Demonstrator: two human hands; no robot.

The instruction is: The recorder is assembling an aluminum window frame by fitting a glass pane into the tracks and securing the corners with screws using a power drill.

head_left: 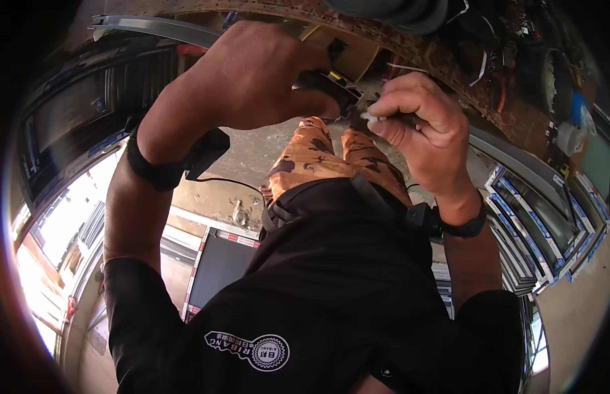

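My left hand [259, 75] is closed round a dark, narrow fitting [341, 94] with a metallic end, held by the bench's near edge. Its fingers and thumb cover most of the fitting, so its exact kind does not show. Just to the right, my right hand [426, 121] pinches a small whitish piece [368, 117] between thumb and forefinger. A slight gap separates that piece from the fitting's end. Both hands are raised above my legs, and each wrist wears a black strap with a dark box.
A worn brown workbench [475, 98] runs across the far side, with a black coiled bundle [400, 14] on it. A grey metal profile [154, 27] juts out at far left. Stacked frames with blue-and-white edging [525, 223] stand at right. A dark panel [219, 269] is at lower left.
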